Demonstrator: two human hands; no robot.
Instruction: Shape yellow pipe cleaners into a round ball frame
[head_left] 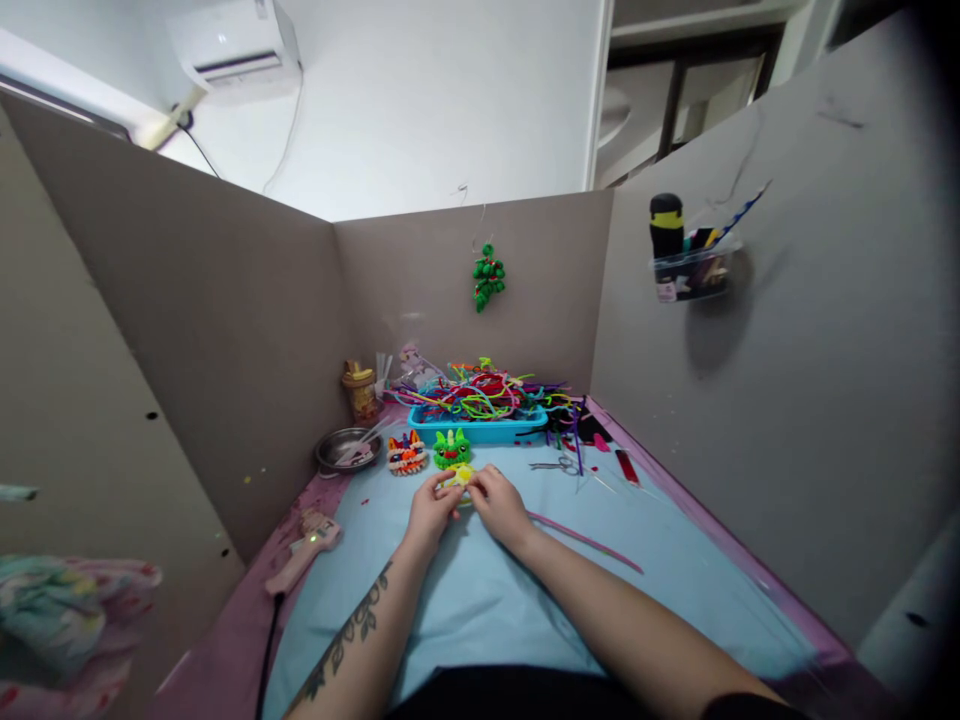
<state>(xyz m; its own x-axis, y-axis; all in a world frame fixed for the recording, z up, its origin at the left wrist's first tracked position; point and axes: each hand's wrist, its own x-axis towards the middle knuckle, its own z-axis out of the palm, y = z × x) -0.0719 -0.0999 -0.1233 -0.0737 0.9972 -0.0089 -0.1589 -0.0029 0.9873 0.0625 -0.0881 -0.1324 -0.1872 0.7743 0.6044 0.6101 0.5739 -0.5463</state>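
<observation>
Both hands meet over the blue cloth at the middle of the table. My left hand (433,507) pinches the left side of a yellow pipe-cleaner piece (461,476), thumb and fingers closed on it. On its right side, my right hand (496,500) grips the same piece, its fingertips partly hiding it. Just beyond stand a green pipe-cleaner animal head (452,450) and an orange and white one (407,453). A pink pipe cleaner (589,540) lies to the right of my right hand.
A blue tray (480,430) heaped with coloured pipe cleaners sits at the back. Scissors (556,465) lie right of centre. At left are a metal bowl (330,455) and a pink glue gun (307,550) with a black cord. Grey panels enclose the table.
</observation>
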